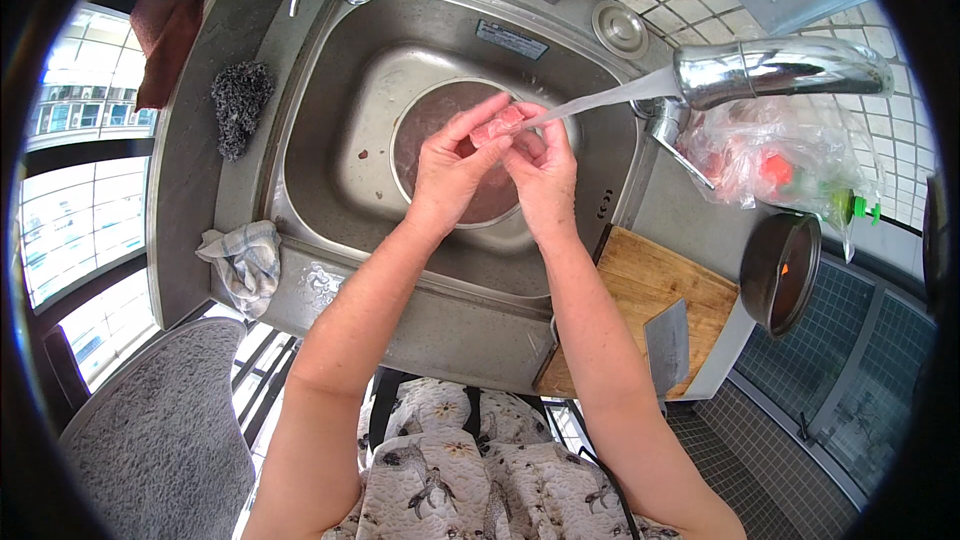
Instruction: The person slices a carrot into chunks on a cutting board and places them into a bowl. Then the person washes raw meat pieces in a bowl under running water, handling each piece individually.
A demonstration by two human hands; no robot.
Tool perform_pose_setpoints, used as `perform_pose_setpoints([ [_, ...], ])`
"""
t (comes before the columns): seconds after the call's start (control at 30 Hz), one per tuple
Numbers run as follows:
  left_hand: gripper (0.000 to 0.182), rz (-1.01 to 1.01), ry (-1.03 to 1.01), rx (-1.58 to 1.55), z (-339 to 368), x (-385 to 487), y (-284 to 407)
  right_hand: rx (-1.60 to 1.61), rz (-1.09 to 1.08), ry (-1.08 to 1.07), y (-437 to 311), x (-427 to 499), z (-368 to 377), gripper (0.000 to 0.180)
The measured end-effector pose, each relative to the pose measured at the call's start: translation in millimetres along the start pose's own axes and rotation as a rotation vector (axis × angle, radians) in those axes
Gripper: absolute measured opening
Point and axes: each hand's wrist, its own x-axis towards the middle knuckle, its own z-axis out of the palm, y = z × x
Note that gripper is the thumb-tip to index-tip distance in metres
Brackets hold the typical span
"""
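Observation:
Over the sink (pixel 322 142), a small pink piece of raw meat (pixel 495 127) is held between both hands. My left hand (pixel 446 172) grips it between thumb and fingers. The fingertips of my right hand (pixel 551 180) close on its right end, with some of those fingers curled and partly hidden. A stream of water (pixel 615 97) from the chrome faucet (pixel 750 74) strikes beside the meat at the right fingers. Below the hands, a round basin (pixel 394 157) with a pale rim holds murky reddish-brown water.
On the right are a wooden cutting board (pixel 637 270) with a cleaver (pixel 667 345), a dark pot (pixel 757 270) and a plastic bag (pixel 810 135) of items. At left lie a scouring pad (pixel 241 108) and a cloth (pixel 247 258). A metal lid (pixel 619 29) sits behind.

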Motion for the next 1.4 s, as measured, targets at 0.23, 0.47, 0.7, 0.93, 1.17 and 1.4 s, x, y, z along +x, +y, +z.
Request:
perform_pose_setpoints([
  [0.23, 0.050, 0.090, 0.023, 0.295, -0.3, 0.1, -2.0, -0.054, 0.143, 0.055, -6.8, 2.4, -7.2, 0.024],
  [0.47, 0.046, 0.084, 0.066, 0.426, 0.0, -7.4, -11.9, -0.004, 0.253, 0.156, -2.9, 14.0, -6.0, 0.025],
  [0.7, 0.060, 0.107, 0.068, 0.500, 2.4, -6.8, -8.0, -0.321, -0.051, 0.071, 2.4, 15.2, 11.4, 0.029],
  [0.93, 0.079, 0.090, -0.044, 0.152, -38.6, 1.9, -6.6, 0.176, 0.415, -0.038, -18.4, 37.3, -2.9, 0.035],
  [1.17, 0.061, -0.239, -0.466, 1.423, -87.4, 42.3, -42.6, 0.508, 0.457, -0.158, -31.1, 59.9, 9.9, 0.032],
  [1.4, 0.051, -0.379, -0.542, 1.872, -75.8, 21.9, -115.3, -0.390, 0.372, -0.337, -18.6, 51.5, -33.3, 0.018],
])
